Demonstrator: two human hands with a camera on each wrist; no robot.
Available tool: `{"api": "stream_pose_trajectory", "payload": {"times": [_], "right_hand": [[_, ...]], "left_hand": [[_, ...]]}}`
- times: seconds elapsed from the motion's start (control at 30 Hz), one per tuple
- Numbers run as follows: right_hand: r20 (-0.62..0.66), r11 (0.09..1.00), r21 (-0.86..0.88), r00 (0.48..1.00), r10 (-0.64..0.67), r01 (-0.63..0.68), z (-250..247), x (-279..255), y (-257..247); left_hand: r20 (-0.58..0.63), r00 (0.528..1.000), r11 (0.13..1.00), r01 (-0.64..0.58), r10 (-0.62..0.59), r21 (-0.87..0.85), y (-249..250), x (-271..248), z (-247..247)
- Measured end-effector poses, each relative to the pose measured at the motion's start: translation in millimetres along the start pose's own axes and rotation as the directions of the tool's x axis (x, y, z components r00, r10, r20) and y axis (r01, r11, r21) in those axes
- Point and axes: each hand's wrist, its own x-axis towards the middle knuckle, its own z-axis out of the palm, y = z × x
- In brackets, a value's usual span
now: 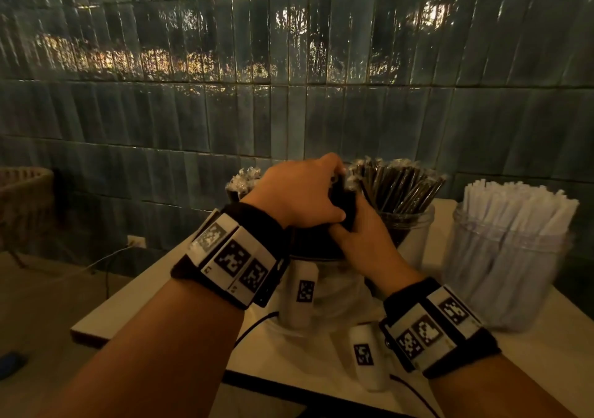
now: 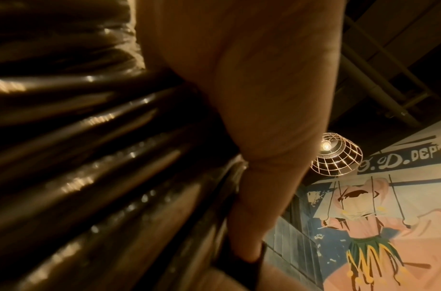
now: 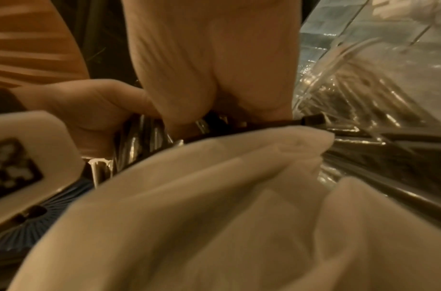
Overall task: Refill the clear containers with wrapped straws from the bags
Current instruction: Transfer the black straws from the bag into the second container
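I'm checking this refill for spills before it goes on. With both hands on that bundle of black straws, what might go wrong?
1. The left hand and right hand grip the black straws in glossy wrap; some may slip out.
2. The full jar of dark straws stands right beside the hands and could be knocked.
3. The white bag bunches under the right hand and may snag straws.
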Motion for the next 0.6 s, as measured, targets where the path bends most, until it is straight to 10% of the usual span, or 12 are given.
{"api": "stream_pose_trajectory", "payload": {"times": [0.6], "right_hand": [[-0.053,0.985,-0.17,0.998,0.026,-0.035,-5.8,-7.0,7.3]], "left_hand": [[-0.048,0.999,0.999,-0.013,0.01,-0.05,-3.1,0.4,3.1]]}}
